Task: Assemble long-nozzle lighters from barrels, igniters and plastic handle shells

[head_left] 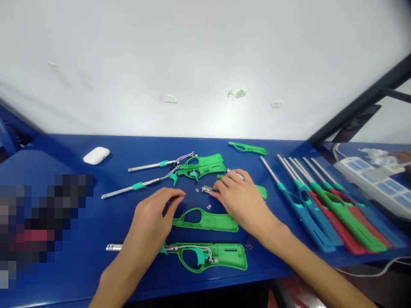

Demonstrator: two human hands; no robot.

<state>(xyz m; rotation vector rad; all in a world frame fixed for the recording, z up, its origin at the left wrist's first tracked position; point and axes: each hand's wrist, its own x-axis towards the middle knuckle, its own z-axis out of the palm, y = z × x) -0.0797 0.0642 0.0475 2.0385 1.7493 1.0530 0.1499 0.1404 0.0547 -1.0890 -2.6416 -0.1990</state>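
My left hand (154, 218) is closed in a pinch above the blue table; whatever its fingertips may hold is too small to make out. My right hand (242, 194) has its fingers closed on a small lighter part (208, 189) with a shiny, clear-looking end. Under my hands lies an empty green handle half (221, 221). Nearer the front edge, another green handle half (229, 256) holds a metal tube, wires and a teal trigger (201, 256). Tiny pale clips (209, 206) lie between my hands. A green piece (261, 192) shows beyond my right hand.
Two metal lighter tubes (118, 194) with wires lie at the back left, near green handle halves (212, 163). Several whole lighters (353, 220), blue, red and green, are lined up at right. A white case (96, 155) and a power strip (379, 184) flank the work.
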